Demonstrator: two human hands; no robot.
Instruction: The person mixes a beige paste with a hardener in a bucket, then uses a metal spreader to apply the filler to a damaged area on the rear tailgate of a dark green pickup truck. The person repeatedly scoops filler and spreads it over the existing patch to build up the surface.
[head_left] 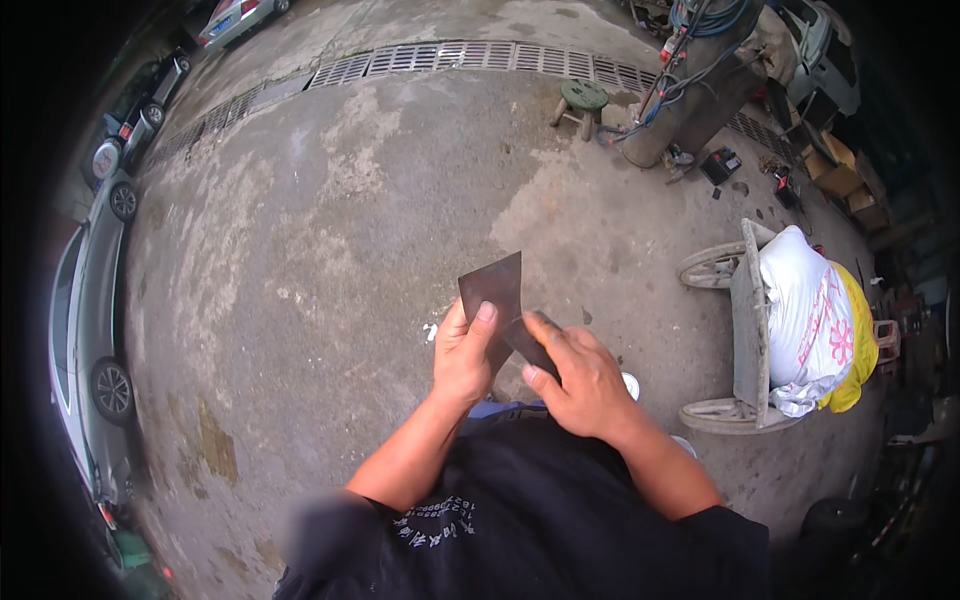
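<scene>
My left hand (pixel 463 358) is closed round a dark, flat scraper-like plate (pixel 492 280), its thumb lying on the face. The plate widens toward its far edge and is tilted upward in front of my body. Close on the right, my right hand (pixel 588 388) grips a second dark flat piece (pixel 532 348) between thumb and fingers. This piece meets the plate near its lower right edge. My fingers cover much of both pieces, so I cannot tell their full shape.
Right of me stands a cart (pixel 750 320) with a white sack (pixel 805 300) and yellow sack (pixel 857 335). A green stool (pixel 583 97) is near a post (pixel 690 100) hung with hoses. A drain grate (pixel 450 56) crosses the concrete floor; a silver car (pixel 90 340) is parked left.
</scene>
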